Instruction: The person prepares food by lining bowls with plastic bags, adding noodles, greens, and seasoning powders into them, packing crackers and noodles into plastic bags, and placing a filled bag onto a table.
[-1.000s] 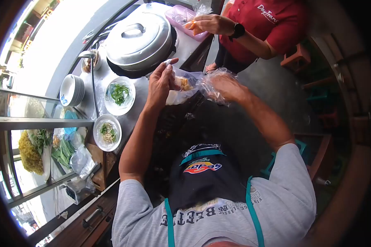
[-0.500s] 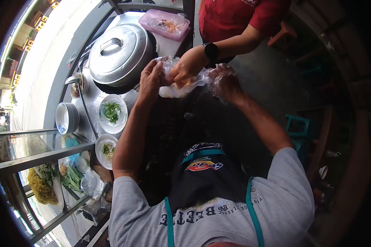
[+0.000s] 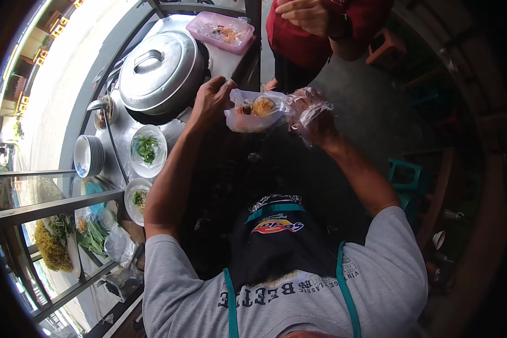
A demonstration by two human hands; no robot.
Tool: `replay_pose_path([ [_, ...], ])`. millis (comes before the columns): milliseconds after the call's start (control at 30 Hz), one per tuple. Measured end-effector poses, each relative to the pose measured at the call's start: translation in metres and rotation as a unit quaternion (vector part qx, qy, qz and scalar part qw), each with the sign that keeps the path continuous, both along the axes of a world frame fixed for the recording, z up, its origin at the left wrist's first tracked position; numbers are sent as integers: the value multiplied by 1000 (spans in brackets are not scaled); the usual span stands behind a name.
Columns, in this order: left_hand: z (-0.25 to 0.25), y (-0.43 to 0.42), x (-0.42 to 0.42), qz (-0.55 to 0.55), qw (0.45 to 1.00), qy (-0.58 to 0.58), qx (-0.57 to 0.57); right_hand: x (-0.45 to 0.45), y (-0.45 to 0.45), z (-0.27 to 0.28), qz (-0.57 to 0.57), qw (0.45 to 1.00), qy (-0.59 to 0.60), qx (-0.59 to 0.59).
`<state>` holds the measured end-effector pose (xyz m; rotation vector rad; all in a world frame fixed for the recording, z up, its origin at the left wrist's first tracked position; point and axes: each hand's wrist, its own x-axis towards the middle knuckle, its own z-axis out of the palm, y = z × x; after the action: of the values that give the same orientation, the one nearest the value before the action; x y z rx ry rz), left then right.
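A white plastic bag (image 3: pixel 254 123) with bundled food packets inside hangs open between my two hands. My left hand (image 3: pixel 213 101) pinches the left edge of its mouth, close to the large lidded pot (image 3: pixel 163 70). On the other side, my right hand (image 3: pixel 312 115), wrapped in clear crinkled plastic, is closed at the bag's right edge; its fingertips are partly hidden by the plastic. A yellowish packet (image 3: pixel 262 106) shows in the bag's opening. Above and to the right is a co-worker's hand (image 3: pixel 307 16), apart from the bag.
A pink tray (image 3: pixel 245 47) of small packets lies beyond the pot. Two bowls with greens (image 3: pixel 147 149) (image 3: pixel 139 198), stacked plates (image 3: pixel 89 156) and a ladle (image 3: pixel 114 143) are on the left counter. An orange stool (image 3: pixel 386 49) and a teal stool (image 3: pixel 404 174) stand at right.
The co-worker's hand reached into the bag with an orange packet, then withdrew up and right without it. My hands still hold the bag, whose opening and contents now show.
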<state>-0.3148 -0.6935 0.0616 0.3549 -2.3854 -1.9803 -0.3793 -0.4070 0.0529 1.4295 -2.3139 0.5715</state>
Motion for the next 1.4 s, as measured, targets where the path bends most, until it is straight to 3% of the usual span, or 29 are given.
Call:
replay_pose_path([
  [100, 23, 15, -12, -104, 978, 37, -179, -2, 0, 15, 6, 1000, 15, 11],
  [167, 36, 29, -17, -190, 935, 99, -282, -4, -4, 31, 17, 1000, 0, 13],
  [267, 53, 52, -18, -237, 931, 131, -244, -14, -8, 44, 133, 988, -63, -39],
  [333, 53, 61, -17, -246, 918, 203, -234, -26, -9, 27, 173, 971, -146, -76],
  [367, 56, 67, -14, -241, 935, 178, -190, -30, -4, 14, 186, 960, -186, -96],
  [433, 61, 82, -1, -246, 956, 123, -99, -31, 11, -17, 167, 967, -155, -110],
  [533, 65, 115, 13, -244, 954, 104, -140, -27, 35, -36, 89, 985, -131, -62],
  [600, 57, 144, 10, -251, 944, 138, -162, -11, 56, -27, 85, 968, -212, -102],
  [633, 43, 156, 3, -246, 940, 177, -158, -7, 67, -35, 90, 949, -267, -143],
  [700, 25, 183, -13, -293, 946, 131, -52, 7, 104, -50, 82, 897, -368, -232],
  [733, 21, 200, -18, -334, 924, 161, -95, 19, 130, -56, 69, 863, -413, -281],
  [800, 19, 238, -29, -403, 868, 227, -183, 49, 176, -36, 34, 765, -506, -398],
  [900, 11, 311, -46, -442, 844, 248, -172, 76, 229, 7, 45, 572, -604, -553],
  [933, 13, 343, -47, -430, 865, 193, -170, 84, 252, 23, 10, 529, -582, -618],
  [1033, 30, 429, -53, -413, 865, 271, -84, 92, 349, 47, -54, 465, -503, -727],
  [1067, 29, 449, -58, -423, 870, 234, -101, 88, 392, 46, -69, 468, -478, -740],
  [1167, -4, 511, -79, -430, 874, 216, -66, 88, 526, 61, -25, 526, -372, -765],
  [1233, -37, 531, -97, -448, 882, 134, -61, 75, 604, 68, -64, 488, -332, -805],
  [1267, -59, 541, -102, -441, 888, 112, -67, 64, 648, 70, -136, 474, -330, -805],
  [1300, -108, 540, -111, -429, 892, 117, -85, 52, 690, 69, -154, 478, -306, -809],
  [1367, -192, 552, -105, -265, 952, -153, -13, 29, 776, 55, -192, 477, -254, -819],
  [1400, -261, 527, -93, -410, 898, -39, -156, 24, 813, 49, -204, 458, -262, -825],
])
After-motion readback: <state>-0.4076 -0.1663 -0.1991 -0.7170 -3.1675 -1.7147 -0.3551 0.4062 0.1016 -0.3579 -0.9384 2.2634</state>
